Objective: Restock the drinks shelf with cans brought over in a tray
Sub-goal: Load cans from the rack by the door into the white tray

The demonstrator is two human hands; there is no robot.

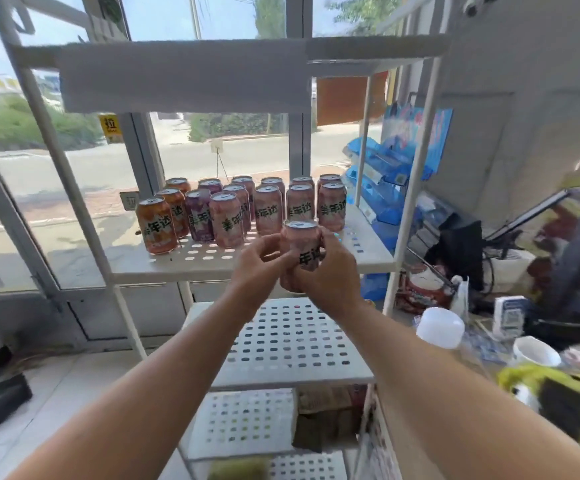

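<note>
Over a dozen cans (226,220) are set on the shelf (191,268) beyond the left hand (257,268) and right hand (330,278), by which one more pink can (299,237) is gripped.

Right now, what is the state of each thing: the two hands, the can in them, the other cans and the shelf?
held can: upright, off the shelf, gripped by both hands
left hand: fingers curled on the held can
right hand: fingers curled round the held can
shelf cans: upright, standing in rows
shelf: carries the rows, right front corner bare
</note>
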